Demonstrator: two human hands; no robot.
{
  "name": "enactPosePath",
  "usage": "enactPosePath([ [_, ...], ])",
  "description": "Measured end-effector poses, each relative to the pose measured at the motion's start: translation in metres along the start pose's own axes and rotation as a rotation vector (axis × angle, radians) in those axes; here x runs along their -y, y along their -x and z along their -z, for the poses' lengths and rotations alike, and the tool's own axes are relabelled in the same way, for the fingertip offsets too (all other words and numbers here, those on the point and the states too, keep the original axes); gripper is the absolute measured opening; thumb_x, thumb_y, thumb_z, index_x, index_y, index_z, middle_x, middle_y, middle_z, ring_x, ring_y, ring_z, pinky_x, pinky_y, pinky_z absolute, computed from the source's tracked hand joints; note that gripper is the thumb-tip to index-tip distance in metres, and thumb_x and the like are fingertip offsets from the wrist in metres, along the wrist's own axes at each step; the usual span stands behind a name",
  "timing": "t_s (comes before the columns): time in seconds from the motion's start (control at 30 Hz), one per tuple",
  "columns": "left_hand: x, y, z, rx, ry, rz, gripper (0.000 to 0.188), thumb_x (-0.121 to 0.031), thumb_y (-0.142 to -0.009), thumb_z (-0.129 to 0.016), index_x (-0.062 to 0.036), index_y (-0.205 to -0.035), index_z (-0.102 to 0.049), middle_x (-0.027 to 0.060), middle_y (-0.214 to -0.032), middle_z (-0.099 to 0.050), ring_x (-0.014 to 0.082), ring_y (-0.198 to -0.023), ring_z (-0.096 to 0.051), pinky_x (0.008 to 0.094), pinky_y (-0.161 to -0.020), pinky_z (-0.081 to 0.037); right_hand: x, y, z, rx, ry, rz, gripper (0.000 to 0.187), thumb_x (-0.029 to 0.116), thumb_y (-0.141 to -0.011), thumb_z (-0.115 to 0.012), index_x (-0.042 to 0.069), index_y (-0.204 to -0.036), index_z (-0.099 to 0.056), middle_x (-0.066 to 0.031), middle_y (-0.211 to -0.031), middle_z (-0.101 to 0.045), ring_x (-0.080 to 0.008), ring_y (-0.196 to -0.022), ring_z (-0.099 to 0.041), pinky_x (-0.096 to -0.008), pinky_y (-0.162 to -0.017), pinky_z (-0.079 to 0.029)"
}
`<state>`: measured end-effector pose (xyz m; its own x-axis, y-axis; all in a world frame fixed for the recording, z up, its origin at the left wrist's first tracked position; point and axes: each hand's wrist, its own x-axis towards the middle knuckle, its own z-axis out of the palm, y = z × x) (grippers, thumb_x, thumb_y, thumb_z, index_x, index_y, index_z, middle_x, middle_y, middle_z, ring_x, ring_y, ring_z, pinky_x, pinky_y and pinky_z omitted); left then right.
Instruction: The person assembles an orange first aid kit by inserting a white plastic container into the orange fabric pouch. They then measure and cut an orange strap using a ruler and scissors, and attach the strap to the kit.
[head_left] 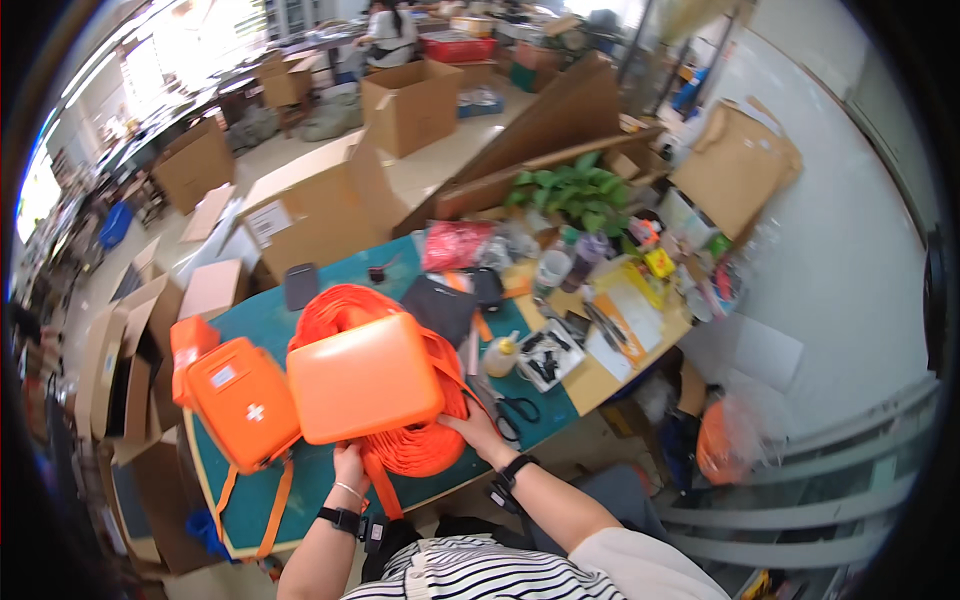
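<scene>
Left hand (350, 467) and right hand (478, 428) grip the near edge of a plain orange rectangular hard case (365, 378), fingers curled beneath it, above coiled orange webbing (415, 440). Left of the fingers lies a second orange case bearing a white cross (243, 402).

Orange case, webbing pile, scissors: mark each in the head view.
orange hard case (362, 378), head view, middle of its plain top face.
orange webbing pile (345, 305), head view, on the coils behind the case.
scissors (518, 408), head view, on the black handle loops.
</scene>
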<state>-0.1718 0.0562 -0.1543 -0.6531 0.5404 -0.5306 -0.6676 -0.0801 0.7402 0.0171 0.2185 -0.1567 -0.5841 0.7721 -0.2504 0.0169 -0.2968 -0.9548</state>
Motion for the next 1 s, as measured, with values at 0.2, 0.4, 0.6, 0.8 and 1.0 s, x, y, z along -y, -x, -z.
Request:
enactPosePath([
  [0.2, 0.011, -0.015, -0.044, 0.111, -0.062, 0.093, 0.015, -0.002, -0.091, -0.047, -0.0045, -0.103, -0.055, 0.0062, -0.094, -0.06, 0.0187, -0.083, -0.06, 0.0362, -0.068, -0.055, 0.0, -0.045, 0.042, -0.238, 0.242, 0.139, 0.072, 0.043, -0.08, -0.067, -0.001, -0.132, -0.044, -0.0211, -0.131, -0.048, -0.0332, -0.123, -0.044, -0.0389, -0.103, -0.034],
  [0.4, -0.011, 0.005, 0.003, 0.12, -0.358, 0.099, 0.005, -0.005, -0.092, -0.048, -0.0041, -0.096, -0.051, 0.0096, -0.092, -0.06, 0.0222, -0.078, -0.061, 0.0375, -0.066, -0.055, 0.074, 0.03, 0.007, -0.491, 0.816, 0.542, 0.043, 0.025, -0.08, -0.069, 0.0, -0.113, -0.054, -0.0181, -0.106, -0.054, -0.0336, -0.101, -0.051, -0.0393, -0.089, -0.042],
  [0.6, -0.057, 0.113, -0.013, 0.346, -0.02, 0.131, 0.008, -0.012, -0.094, -0.049, -0.0044, -0.097, -0.048, 0.0172, -0.098, -0.062, 0.0251, -0.087, -0.064, 0.0355, -0.076, -0.053, 0.041, 0.11, -0.107, 0.307, 0.091, 0.104, 0.028, 0.022, -0.086, -0.066, 0.001, -0.104, -0.058, -0.0076, -0.101, -0.061, -0.0126, -0.09, -0.059, -0.0268, -0.073, -0.048],
  [0.8, -0.141, 0.114, 0.09, -0.042, 0.109, -0.414, 0.013, -0.017, -0.097, -0.049, -0.0046, -0.1, -0.05, 0.0135, -0.103, -0.063, 0.0217, -0.093, -0.061, 0.0325, -0.083, -0.05, 0.048, 0.116, -0.132, 0.912, 0.123, -0.399, 0.018, 0.019, -0.09, -0.062, 0.001, -0.092, -0.064, -0.0018, -0.07, -0.063, -0.0082, -0.064, -0.059, -0.0233, -0.061, -0.048],
  [1.0, -0.175, 0.15, 0.278, -0.5, 0.285, -0.571, 0.014, -0.017, -0.097, -0.047, -0.0054, -0.105, -0.048, 0.015, -0.116, -0.059, 0.0224, -0.102, -0.06, 0.0341, -0.086, -0.051, 0.055, 0.124, -0.088, 0.926, 0.518, -0.502, 0.019, 0.019, -0.085, -0.067, 0.0, -0.084, -0.063, -0.0008, -0.064, -0.059, -0.0072, -0.058, -0.055, -0.0227, -0.054, -0.046],
])
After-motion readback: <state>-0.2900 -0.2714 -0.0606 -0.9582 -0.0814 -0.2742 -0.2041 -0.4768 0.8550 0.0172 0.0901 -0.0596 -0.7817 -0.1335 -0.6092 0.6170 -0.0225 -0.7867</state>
